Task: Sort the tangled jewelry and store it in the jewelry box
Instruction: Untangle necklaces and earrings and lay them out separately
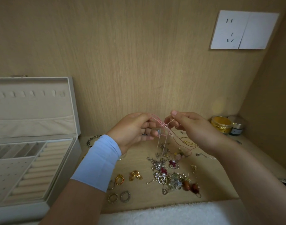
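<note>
Centrally, a tangled pink cord (pixel 161 125) was pinched by the fingers of both the left grip (pixel 132 129) and the right grip (pixel 192 127), raised above the table (pixel 212 184). Loose jewelry (pixel 168 172) was spread on the table beneath. The jewelry box (pixel 64 179) was stood open at the left.

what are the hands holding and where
A tangle of pink cord: left hand pinches its loop, right hand pinches a strand beside the knot.
</note>
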A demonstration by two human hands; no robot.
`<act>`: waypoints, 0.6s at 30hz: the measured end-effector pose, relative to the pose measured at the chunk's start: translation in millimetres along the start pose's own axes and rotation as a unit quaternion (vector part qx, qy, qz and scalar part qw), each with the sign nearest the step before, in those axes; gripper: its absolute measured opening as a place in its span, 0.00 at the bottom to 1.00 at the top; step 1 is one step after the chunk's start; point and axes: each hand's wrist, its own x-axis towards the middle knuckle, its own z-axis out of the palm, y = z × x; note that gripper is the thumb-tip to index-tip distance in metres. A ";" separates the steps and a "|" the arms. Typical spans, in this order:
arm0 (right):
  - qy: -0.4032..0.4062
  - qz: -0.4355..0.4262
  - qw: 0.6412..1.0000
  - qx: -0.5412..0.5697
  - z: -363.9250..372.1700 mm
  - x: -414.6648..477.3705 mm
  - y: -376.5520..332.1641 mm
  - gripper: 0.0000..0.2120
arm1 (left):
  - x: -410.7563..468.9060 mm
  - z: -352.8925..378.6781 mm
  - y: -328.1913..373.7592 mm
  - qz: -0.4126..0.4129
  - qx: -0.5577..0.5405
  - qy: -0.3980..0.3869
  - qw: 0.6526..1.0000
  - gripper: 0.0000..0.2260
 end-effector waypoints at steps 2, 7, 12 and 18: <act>0.017 0.005 1.000 -0.008 0.4 1.1 0.0 0.25 | 0.0 0.5 -0.1 0.003 -0.003 -0.001 1.000 0.11; 0.051 0.003 0.998 0.037 -0.4 3.9 1.0 0.24 | -0.1 2.4 -0.2 0.013 -0.011 -0.011 1.000 0.14; -0.035 -0.017 0.987 0.156 -1.4 3.3 2.1 0.13 | -1.0 1.3 1.6 0.019 -0.004 -0.005 1.000 0.11; -0.028 0.018 0.980 0.196 0.3 6.1 2.8 0.17 | -3.2 -1.6 3.5 0.037 0.013 0.011 0.999 0.12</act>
